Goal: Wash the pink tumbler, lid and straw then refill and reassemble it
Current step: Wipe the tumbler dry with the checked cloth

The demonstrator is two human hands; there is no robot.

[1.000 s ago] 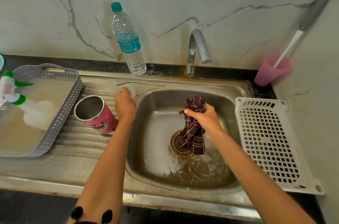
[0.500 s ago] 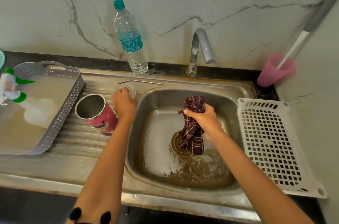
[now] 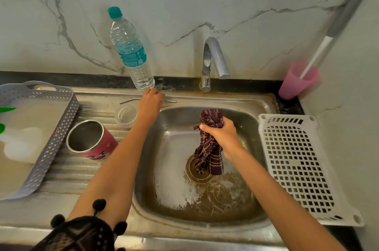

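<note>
The pink tumbler (image 3: 92, 142) lies on its side on the ribbed drainboard, its open steel mouth facing me. Its clear round lid (image 3: 125, 115) rests flat on the drainboard just behind it. The metal straw (image 3: 131, 100) lies along the back of the drainboard. My left hand (image 3: 150, 101) is on the straw's middle, fingers curled over it. My right hand (image 3: 220, 134) grips a dark maroon patterned cloth (image 3: 210, 155), which hangs over the drain in the sink basin (image 3: 172, 168).
A water bottle (image 3: 131, 50) with a teal cap stands behind the straw against the wall. The tap (image 3: 213, 59) is off. A grey basket (image 3: 41, 133) sits at left, a white perforated tray (image 3: 297, 166) at right, a pink cup (image 3: 297, 81) with a brush at far right.
My left hand left the lid and moved back to the straw. My right hand with the cloth stayed over the drain.
</note>
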